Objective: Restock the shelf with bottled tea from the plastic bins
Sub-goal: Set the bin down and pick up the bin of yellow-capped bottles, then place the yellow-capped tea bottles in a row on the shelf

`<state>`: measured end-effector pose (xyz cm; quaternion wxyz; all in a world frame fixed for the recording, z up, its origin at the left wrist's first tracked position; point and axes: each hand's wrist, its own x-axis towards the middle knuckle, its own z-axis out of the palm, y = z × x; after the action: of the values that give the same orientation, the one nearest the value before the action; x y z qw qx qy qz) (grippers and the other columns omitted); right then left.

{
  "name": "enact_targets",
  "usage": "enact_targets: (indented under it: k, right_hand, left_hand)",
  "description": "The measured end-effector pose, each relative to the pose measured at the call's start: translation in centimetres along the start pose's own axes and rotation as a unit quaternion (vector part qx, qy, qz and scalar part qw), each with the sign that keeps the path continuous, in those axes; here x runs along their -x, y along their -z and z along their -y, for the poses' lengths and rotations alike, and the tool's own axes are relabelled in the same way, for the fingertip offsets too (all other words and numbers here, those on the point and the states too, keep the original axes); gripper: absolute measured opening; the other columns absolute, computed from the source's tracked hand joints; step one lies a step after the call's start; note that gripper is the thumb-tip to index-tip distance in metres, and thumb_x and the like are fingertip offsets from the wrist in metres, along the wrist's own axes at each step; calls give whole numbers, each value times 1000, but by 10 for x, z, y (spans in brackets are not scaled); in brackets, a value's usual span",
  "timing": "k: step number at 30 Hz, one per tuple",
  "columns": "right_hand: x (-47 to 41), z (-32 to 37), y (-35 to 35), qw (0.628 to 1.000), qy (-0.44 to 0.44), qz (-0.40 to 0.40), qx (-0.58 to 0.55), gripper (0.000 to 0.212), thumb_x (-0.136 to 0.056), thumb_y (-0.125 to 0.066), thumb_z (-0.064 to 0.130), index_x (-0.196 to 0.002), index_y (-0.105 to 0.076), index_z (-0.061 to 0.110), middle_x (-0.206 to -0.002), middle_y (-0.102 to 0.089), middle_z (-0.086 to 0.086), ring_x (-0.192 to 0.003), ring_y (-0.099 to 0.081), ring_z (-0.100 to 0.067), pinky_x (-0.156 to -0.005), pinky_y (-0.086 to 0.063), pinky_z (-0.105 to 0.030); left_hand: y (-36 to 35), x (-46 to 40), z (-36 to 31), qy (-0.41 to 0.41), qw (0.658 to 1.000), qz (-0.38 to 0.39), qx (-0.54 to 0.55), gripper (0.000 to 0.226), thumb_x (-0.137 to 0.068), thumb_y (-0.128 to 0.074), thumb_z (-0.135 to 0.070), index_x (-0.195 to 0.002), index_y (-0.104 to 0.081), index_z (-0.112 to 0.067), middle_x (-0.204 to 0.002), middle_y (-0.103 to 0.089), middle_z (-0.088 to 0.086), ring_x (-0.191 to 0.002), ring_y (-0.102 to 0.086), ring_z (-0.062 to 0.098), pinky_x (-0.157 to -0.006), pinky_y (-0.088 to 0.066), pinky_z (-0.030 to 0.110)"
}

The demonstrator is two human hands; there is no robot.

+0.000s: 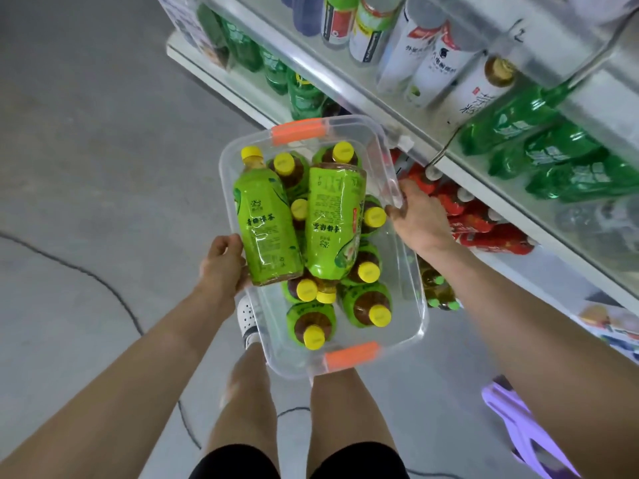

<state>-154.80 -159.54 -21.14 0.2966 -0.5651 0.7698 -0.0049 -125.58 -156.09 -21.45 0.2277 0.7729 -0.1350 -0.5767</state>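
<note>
Bin: clear plastic bin (pixel 408 299) with orange latches, held above the floor in front of the legs, full of tea bottles.
Left hand: left hand (pixel 223 264) curled round the bin's left rim, next to a lying bottle (pixel 266 226).
Right hand: right hand (pixel 420 219) grips the right rim, fingers hooked over the edge.
Bottles: most upright, yellow caps up; two lie on top, long axes running away from the body, the second bottle (pixel 335 219) cap-end toward it.
Shelf: shelf (pixel 460 169) lies ahead and right, nearer the right hand.
Target slot: probably a lower tier; blurred, so I cannot tell.
</note>
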Motion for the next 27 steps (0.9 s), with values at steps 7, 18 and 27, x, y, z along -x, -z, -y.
enact_targets:
  k: [7, 18, 27]
  right_hand:
    - [-15, 5, 7, 1000, 5, 9, -6, 30, -97, -59, 23, -123, -47, 16, -93, -69, -16, -88, -68, -38, -77, -56, -47]
    - [-34, 5, -6, 999, 4, 16, -49, 22, -96, -59, 21, -114, -47, 19, -85, -68, -13, -73, -66, -33, -72, -57, -47]
    - [-35, 5, -5, 997, 4, 59, -54, 26, -101, -53, 20, -126, -44, 18, -89, -68, -16, -73, -64, -29, -68, -53, -37]
  left_hand:
    - [-3, 2, -14, -16, 1000, -13, 6, 20, -102, -45, -32, -85, -51, -25, -68, -46, -1, -43, -42, 9, -37, -38, 13]
    - [-5, -18, -14, 17, 1000, -13, -1, 19, -101, -48, -35, -83, -52, -27, -70, -49, -4, -56, -45, 11, -47, -40, 19]
    - [-5, -19, -18, 43, 999, 3, 11, 12, -102, -45, -32, -103, -54, -24, -74, -51, -2, -61, -45, 12, -65, -43, 28]
